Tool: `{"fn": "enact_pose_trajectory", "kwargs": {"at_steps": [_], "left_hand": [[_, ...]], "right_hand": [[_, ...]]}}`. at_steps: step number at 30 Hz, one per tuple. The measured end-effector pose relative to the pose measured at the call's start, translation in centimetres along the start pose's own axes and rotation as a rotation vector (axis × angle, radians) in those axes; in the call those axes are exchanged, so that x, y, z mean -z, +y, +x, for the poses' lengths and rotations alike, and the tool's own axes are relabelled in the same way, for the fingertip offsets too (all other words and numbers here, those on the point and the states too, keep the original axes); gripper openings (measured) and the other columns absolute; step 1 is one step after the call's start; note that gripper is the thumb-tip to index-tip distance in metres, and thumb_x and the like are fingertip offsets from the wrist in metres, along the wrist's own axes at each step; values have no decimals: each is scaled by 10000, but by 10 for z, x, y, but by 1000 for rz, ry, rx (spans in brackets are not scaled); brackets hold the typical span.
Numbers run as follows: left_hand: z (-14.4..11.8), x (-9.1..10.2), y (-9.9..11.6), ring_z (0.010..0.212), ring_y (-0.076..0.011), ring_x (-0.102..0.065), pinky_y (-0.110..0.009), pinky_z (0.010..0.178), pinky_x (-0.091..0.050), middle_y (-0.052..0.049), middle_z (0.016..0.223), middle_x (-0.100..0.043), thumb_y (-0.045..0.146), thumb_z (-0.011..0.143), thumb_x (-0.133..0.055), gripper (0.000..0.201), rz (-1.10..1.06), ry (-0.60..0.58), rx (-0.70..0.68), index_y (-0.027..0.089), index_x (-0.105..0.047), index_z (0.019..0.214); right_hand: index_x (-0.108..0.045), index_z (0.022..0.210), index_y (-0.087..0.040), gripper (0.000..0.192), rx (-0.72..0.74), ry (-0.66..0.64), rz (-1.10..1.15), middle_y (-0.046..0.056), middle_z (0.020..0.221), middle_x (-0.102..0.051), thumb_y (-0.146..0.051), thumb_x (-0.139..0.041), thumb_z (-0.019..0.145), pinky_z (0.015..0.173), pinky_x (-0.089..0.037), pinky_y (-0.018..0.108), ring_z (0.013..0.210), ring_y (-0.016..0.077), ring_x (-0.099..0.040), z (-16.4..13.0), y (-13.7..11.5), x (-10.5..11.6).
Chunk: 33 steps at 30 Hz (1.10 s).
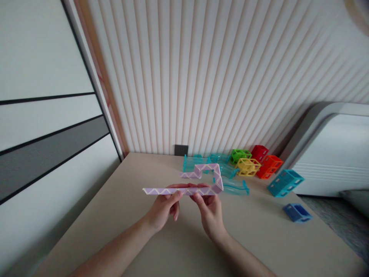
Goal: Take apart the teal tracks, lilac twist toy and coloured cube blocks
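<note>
A lilac and white snake puzzle (218, 177) is held up above the table, its long straight part lying level and pointing left. At its right end the chain bends upward, turns back left and steps down to a short free end. My left hand (163, 209) pinches the middle of the straight part, thumb in front and fingers behind. Close beside it, my right hand (210, 213) grips the same part nearer the bend, its thumb also on the front. Some fingers of both hands are hidden behind the puzzle.
On the pale table (138, 169), clear teal track pieces (235, 187) lie behind the puzzle. Green (240, 155), yellow (248, 167), red (259, 152), orange (270, 167), teal (285, 183) and blue open blocks (297, 212) stand to the right. A ribbed wall (178, 77) with a black socket (181, 150) bounds the back.
</note>
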<state>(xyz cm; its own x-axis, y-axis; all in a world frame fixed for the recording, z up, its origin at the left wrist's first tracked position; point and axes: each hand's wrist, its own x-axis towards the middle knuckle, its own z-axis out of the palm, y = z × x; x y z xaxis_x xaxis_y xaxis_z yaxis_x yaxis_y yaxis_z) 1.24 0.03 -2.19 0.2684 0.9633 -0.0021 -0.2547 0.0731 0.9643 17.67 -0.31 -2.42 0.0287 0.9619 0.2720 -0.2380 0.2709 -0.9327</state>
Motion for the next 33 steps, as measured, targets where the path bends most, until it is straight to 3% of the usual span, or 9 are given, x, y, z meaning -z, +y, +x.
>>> {"fn": "enact_pose_trajectory", "kwargs": {"at_steps": [6,11,13,16,22,26,30,33], "left_hand": [[-2,5,-3,367,-90,-499,-219,436,-287,45,464,-581,481,882,-657,525,-125,-75,-45,167,-611,1300],[-3,9,-3,451,-101,-601,-224,466,-354,-36,764,-727,477,866,-695,542,-123,-116,-81,202,-591,1321],[-3,8,-4,460,-103,-603,-220,468,-362,-31,750,-721,482,865,-698,532,-121,-107,-102,195,-602,1302],[1,8,-8,428,-81,-544,-209,443,-342,-23,689,-704,516,849,-703,495,-149,-55,-157,165,-665,1196],[11,11,-2,394,-10,-444,-172,396,-273,-64,854,-744,567,782,-750,435,-302,210,-215,142,-724,869],[12,10,2,430,-26,-485,-165,401,-337,-57,856,-737,530,767,-782,407,-361,217,-206,143,-706,869],[9,6,2,535,-61,-559,-161,407,-411,-46,957,-714,469,745,-822,425,-360,187,-201,175,-660,1006],[7,3,1,580,-82,-582,-165,402,-439,-20,915,-681,408,752,-829,406,-285,188,-178,177,-617,1011]], "right_hand": [[-687,1025,-208,299,-97,-81,139,42,944,-746,-378,-800,806,839,-538,328,885,203,-683,6,-5,3],[-705,1035,-224,328,-243,-177,297,56,1068,-743,-412,-812,790,868,-537,360,976,223,-680,10,-8,7],[-710,1033,-231,323,-258,-177,300,57,1088,-743,-399,-823,781,853,-534,352,972,219,-679,11,-10,8],[-719,1051,-213,309,-209,-188,235,68,992,-761,-407,-788,820,839,-513,342,906,207,-680,11,-11,8],[-740,1033,-172,394,-209,-164,261,68,867,-723,-521,-715,853,697,-471,303,717,165,-610,10,-6,8],[-736,1049,-158,429,-232,-160,267,23,676,-624,-549,-642,901,632,-424,275,654,146,-535,11,-3,8],[-695,1165,-211,411,-164,-188,212,41,850,-661,-524,-654,900,669,-448,285,713,152,-555,10,0,10],[-659,1243,-234,428,-89,-228,53,82,1039,-685,-520,-611,929,731,-490,325,781,179,-599,7,4,13]]}}
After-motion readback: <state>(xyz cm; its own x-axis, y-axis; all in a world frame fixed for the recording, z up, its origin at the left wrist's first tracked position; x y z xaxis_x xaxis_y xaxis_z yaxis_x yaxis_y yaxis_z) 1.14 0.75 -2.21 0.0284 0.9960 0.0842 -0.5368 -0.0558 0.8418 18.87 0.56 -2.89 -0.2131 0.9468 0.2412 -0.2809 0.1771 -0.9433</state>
